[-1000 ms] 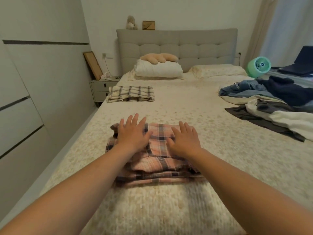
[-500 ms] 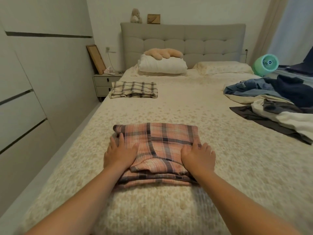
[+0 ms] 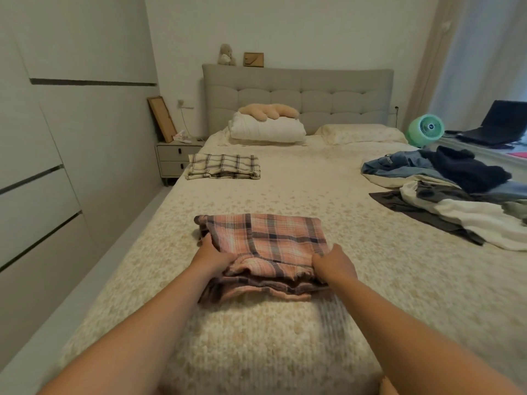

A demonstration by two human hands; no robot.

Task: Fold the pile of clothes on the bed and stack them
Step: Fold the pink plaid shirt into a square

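A folded pink plaid garment [image 3: 273, 243] lies on the bed [image 3: 313, 195] in front of me. My left hand [image 3: 212, 258] grips its left edge, fingers tucked under the fabric. At the right edge my right hand [image 3: 333, 265] grips it the same way. A folded cream plaid garment [image 3: 224, 166] lies farther up the bed on the left. A loose pile of clothes [image 3: 456, 192], blue denim, dark navy, grey and white, sprawls at the right side.
Pillows [image 3: 268, 129] sit by the grey headboard [image 3: 299, 92]. A nightstand [image 3: 176, 156] stands left of the bed beside white wardrobe doors [image 3: 57, 166]. A green fan [image 3: 426, 129] and a laptop [image 3: 496, 124] are at the right.
Both hands slid from flat on top of the pink plaid garment out to its left and right edges and now grip it there.
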